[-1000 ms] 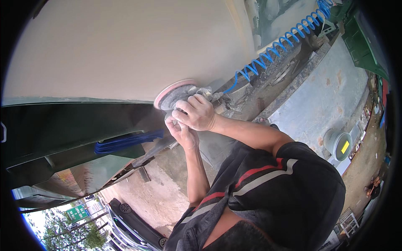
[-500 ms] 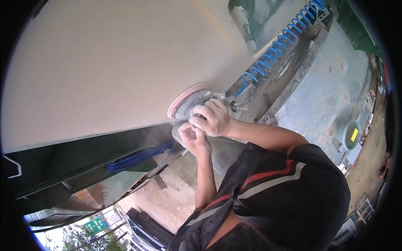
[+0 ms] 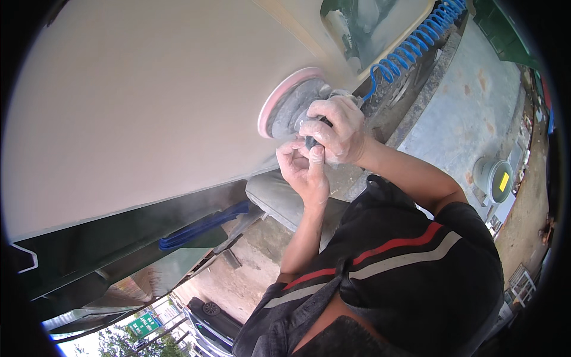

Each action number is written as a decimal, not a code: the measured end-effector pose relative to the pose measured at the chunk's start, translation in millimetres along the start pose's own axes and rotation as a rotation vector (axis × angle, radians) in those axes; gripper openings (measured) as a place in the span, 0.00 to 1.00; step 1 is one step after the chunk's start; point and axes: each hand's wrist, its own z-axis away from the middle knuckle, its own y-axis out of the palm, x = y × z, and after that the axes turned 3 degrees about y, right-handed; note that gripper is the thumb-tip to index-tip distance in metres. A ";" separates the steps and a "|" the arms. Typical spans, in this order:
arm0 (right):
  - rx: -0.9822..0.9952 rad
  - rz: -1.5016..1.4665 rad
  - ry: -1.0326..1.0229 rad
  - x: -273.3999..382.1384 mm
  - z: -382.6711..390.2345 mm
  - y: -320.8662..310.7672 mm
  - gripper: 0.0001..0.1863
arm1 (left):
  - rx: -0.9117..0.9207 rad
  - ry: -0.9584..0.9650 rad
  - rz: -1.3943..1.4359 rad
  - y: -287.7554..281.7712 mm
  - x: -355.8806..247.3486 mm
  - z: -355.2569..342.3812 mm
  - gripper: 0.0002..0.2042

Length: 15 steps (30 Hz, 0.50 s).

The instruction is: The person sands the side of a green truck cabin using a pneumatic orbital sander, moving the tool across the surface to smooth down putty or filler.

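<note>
Right hand (image 3: 338, 131): I see it closed over a round sander (image 3: 285, 113), fingers wrapped on the grip. Left hand (image 3: 304, 169) sits just below, fingers curled, thumb up by the dark end of that grip; I cannot tell whether it grips or only steadies.

Container: one bucket (image 3: 492, 178), grey, well off to the right of both hands, on the grey ground sheet (image 3: 458, 107). A yellow patch (image 3: 504, 181) shows on its round, dull green top. From here I cannot tell whether that is a lid or the contents.

Sander: beyond the hands, pad turned to the broad beige panel (image 3: 148, 107), apparently touching it. Disc-shaped, tilted in my view; pink rim (image 3: 267, 113), grey body dulled with pale dust. Dust whitens the fingers of both hands too.

Past the right hand, a blue coiled hose (image 3: 410, 53) runs up and away to the right. Farther beyond the hands, I note a recess (image 3: 363, 30) in the panel, patched dark green and pale grey. Lower left of the left hand: a blue bundle (image 3: 202, 226) by the panel's dark underside; well below that, a dark car (image 3: 217, 318).
</note>
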 end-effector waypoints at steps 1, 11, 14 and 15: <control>0.011 -0.026 0.011 11.8 6.5 6.4 0.11 | -0.024 0.007 0.013 -10.2 -6.7 4.3 0.16; 0.006 -0.036 -0.034 82.3 5.6 48.9 0.08 | -0.050 0.087 -0.073 -68.8 -45.5 11.0 0.18; 0.008 -0.052 0.056 5.9 22.8 11.2 0.09 | -0.021 -0.073 -0.042 -18.6 -0.1 11.0 0.14; 0.005 -0.021 0.069 -7.7 14.7 -1.5 0.10 | -0.005 -0.059 -0.037 -6.8 -2.3 7.2 0.14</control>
